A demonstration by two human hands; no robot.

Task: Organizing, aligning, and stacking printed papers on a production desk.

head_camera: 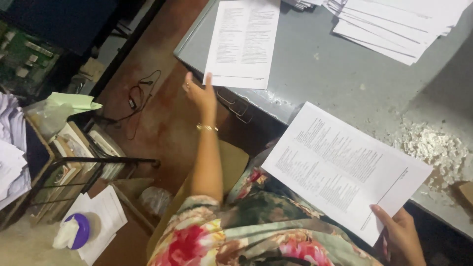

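The person is working through printed sheets at a grey metal tabletop (320,64). The left hand (201,93) is reaching forward with its fingers (208,80) spread open, the tips touching the near edge of a printed sheet (244,42) that is lying flat on the tabletop, partly hanging over its edge. It is gripping nothing. A gold bangle (207,128) is sitting on that wrist. The right hand (401,236) is holding a second printed sheet (345,170) by its lower corner, thumb on top and fingers closed beneath, keeping it tilted above the lap and the front of the tabletop.

A fanned stack of papers (394,27) is lying at the far right of the tabletop, and a patch of white crumbled debris (431,145) is lying just beyond the held sheet.

Judging from the pose, the step in hand is laying out or squaring the flat sheet. The next move would seem to call for a light, flat press or a pinch at that overhanging edge, so the sheet does not slide off.
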